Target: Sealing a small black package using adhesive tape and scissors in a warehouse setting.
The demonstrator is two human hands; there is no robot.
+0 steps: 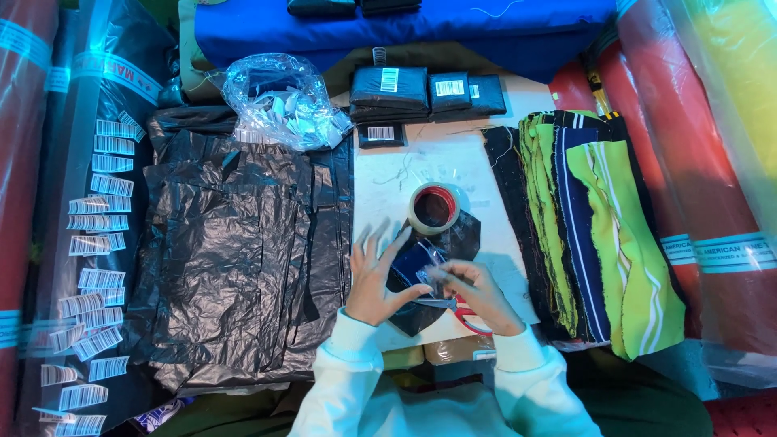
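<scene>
Overhead view of a white worktable [453, 158] with both of the person's hands at its near edge. The left hand [374, 279] lies flat with its fingers spread apart, pressing on a small dark blue packet [411, 263] wrapped in black plastic, which rests on the table just below a roll of tape [437, 208]. The right hand [473, 290] is closed, its fingertips pinched on a clear strip at the packet's upper right edge; the strip is blurred, so its kind cannot be told. Under the right hand lie scissors with red handles [465, 311], their blades pointing left toward the left hand. To the left of the packet, a broad stack of black plastic bags [235, 251] covers the surface, and a clear bag of small paper labels [279, 101] sits at its upper edge. Further left, rows of barcode stickers [101, 218] are stuck along a dark wrapped fabric roll [89, 89]. At the far side of the table stand finished black packets with barcode labels [425, 91], set side by side, with one smaller packet in front of them. To the right of the tape, a pile of folded cloth pieces in green, navy and white stripes [595, 226] lies beside red fabric rolls [688, 186]. A blue fabric bolt [405, 28] runs across the top.
</scene>
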